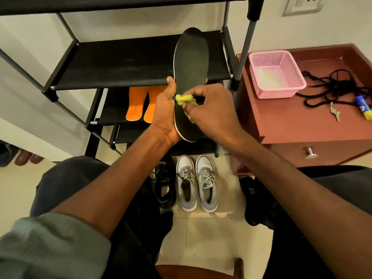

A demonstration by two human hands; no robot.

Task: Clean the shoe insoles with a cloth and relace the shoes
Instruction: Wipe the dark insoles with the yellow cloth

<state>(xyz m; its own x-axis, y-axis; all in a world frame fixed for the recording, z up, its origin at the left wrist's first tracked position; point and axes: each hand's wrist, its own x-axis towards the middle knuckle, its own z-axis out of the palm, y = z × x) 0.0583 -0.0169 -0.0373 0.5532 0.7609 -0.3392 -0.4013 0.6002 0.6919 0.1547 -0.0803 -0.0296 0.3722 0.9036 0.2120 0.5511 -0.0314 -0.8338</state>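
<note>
The left hand (164, 115) grips the long black foam insole (190, 81) by its edge, upright before the black shoe rack (124, 63), evidently to steady it while the right hand (209, 109) pinches a bunched yellow-green cloth (182, 99) against its face; loose black laces (334, 87) wait on the reddish-brown bench (291, 119).

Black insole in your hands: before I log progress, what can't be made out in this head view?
- Black insole: underside faces away; left hand covers its left edge, right hand and yellow cloth cover its middle.
- Orange insoles: tops hidden behind the rack shelf, one partly behind the left hand.
- Black shoe: partly hidden by the left forearm.
- Black laces: tangled, count unclear.
- Dirt on the insole: too dark to judge.
</note>
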